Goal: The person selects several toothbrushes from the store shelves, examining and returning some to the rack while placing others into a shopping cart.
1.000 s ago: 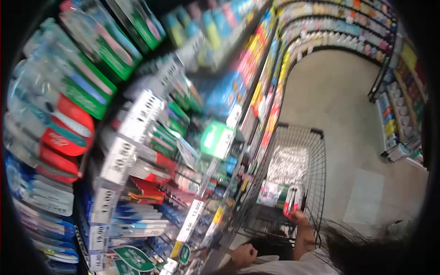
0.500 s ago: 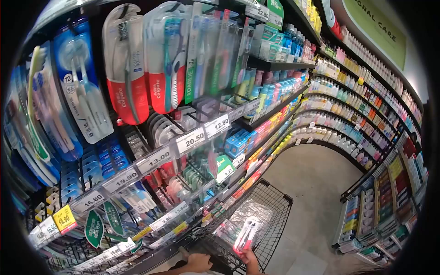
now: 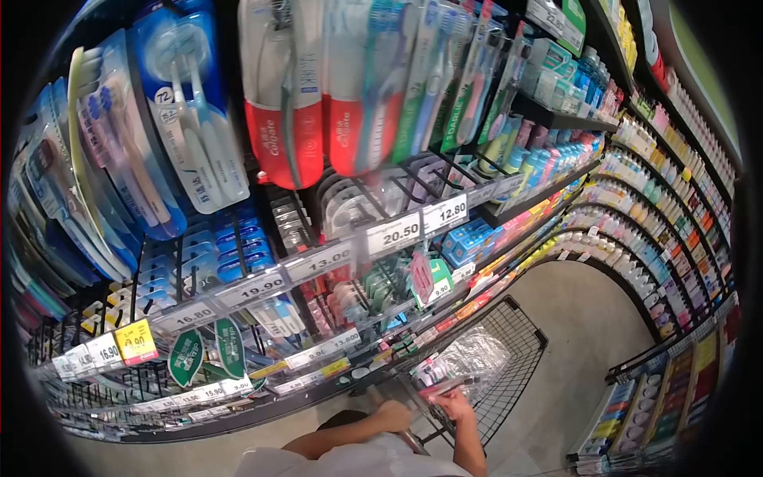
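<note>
We stand at a toothbrush aisle, our right hand (image 3: 459, 404) pinching a flat toothbrush pack (image 3: 447, 387) over the near rim of the wire trolley (image 3: 509, 358), our left hand (image 3: 393, 415) curled shut on the trolley's handle. The pack lies level, just above a crinkled clear bag (image 3: 477, 358) inside the basket. Let go too near the rim, it could tip out onto the floor (image 3: 588, 334). Shelf edges with price tags (image 3: 393, 237) crowd our left; open aisle lies to the right.
</note>
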A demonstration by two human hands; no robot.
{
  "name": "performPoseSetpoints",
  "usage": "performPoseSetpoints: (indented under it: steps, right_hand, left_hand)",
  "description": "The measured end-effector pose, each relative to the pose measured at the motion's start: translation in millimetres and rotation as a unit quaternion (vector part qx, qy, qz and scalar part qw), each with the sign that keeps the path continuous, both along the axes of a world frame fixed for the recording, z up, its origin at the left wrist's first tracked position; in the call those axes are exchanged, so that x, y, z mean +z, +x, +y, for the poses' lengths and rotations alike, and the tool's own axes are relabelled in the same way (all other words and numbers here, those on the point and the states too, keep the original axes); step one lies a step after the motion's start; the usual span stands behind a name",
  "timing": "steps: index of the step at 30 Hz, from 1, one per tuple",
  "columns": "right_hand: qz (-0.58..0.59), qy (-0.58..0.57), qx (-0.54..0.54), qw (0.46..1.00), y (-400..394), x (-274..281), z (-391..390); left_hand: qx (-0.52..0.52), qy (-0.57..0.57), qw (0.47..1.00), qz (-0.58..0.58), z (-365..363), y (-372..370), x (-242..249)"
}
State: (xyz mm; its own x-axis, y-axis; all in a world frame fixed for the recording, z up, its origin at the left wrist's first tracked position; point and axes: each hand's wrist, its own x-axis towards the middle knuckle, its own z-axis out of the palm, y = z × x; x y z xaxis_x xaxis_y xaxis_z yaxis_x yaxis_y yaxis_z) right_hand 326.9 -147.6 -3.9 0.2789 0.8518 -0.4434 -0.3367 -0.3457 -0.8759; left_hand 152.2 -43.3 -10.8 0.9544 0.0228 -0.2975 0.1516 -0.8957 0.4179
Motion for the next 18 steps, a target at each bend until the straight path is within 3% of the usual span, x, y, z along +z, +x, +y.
performPoseSetpoints:
  steps: [1, 3, 4, 6, 8, 12, 18]
  right_hand:
    - [-0.016, 0.095, -0.007, 0.995, -8, 26, 19]
    - [-0.103, 0.12, 0.055, 0.986, -17, 66, 56]
    - [-0.103, 0.127, 0.079, 0.983, -35, 117, 73]
    - [-0.19, 0.071, 0.162, 0.966, -26, 98, 91]
    - [-0.142, 0.182, 0.135, 0.964, -49, 124, 124]
    - [-0.115, 0.252, 0.086, 0.957, -68, 146, 167]
    - [-0.096, 0.26, 0.034, 0.96, -76, 168, 203]
  left_hand:
    - [-0.03, 0.01, 0.999, -0.018, -2, 1, -8]
    - [-0.093, 0.026, 0.994, -0.053, 1, 1, -21]
    - [-0.105, 0.01, 0.994, -0.033, 1, 0, -17]
    - [-0.127, -0.012, 0.992, 0.003, 10, 4, -7]
    - [-0.105, -0.03, 0.994, 0.003, 13, 4, -12]
    - [-0.09, -0.057, 0.994, -0.011, 18, -11, -6]
    - [-0.11, -0.067, 0.992, 0.007, 34, -20, 7]
